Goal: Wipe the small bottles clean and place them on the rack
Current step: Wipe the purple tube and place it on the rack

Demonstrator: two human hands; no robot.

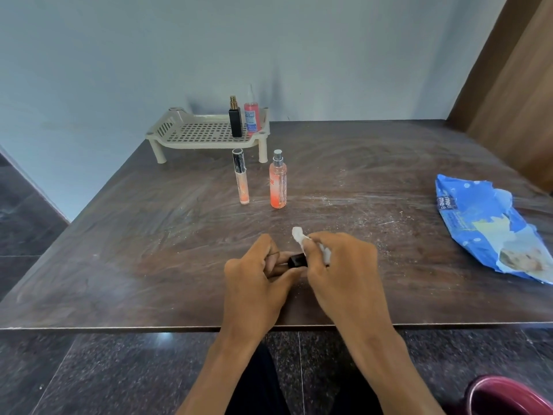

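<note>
1. Head view: at 6 o'clock, near the front edge of the counter (149,250), the left hand (257,265) has its fingers curled round a small dark bottle (297,260). Most of the bottle is hidden, and only its dark end pokes out toward the other hand.
2. The right hand (344,262) pinches a crumpled white wipe (299,235) and holds it against that dark end. One of the hands steadies and the other rubs, so the step looks like wiping.
3. At 3 o'clock, well apart from the hands, lies a blue wipes pack (490,232), probably kept on the right hand's side for fresh wipes.
4. Toward 12 o'clock from the hands, a slim clear bottle (241,178) and an orange spray bottle (278,184) stand upright on the counter, near each other but apart. They seem to be waiting their turn.
5. Farther off, at 11 o'clock by the wall, the rack (197,130) carries a black bottle (235,121) and a pink spray bottle (251,115). Both stand upright, close together at its right end, leaving the perforated deck to their left for the rest.
</note>
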